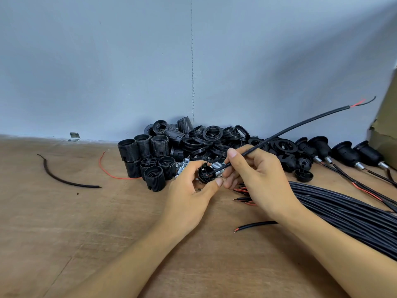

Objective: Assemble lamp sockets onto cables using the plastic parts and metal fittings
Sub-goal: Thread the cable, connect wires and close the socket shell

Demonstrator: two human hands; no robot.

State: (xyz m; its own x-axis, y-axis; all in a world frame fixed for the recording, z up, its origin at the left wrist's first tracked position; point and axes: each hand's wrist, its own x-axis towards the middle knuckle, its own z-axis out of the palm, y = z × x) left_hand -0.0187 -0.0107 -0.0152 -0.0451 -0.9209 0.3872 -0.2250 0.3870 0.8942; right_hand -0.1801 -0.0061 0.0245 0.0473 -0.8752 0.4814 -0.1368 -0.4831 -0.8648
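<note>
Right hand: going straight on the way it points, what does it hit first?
Probably the black cap held by the left hand; the cable pinched in the right hand points into it.

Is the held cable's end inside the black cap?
Inside: the thin black cable, pinched by the right hand, ends within the round black plastic cap in the left hand.

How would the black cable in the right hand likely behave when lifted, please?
The cable probably feels springy rather than floppy: its free length rises from the right hand in a gentle arc. The thin wires at its tip likely bend easily.
</note>
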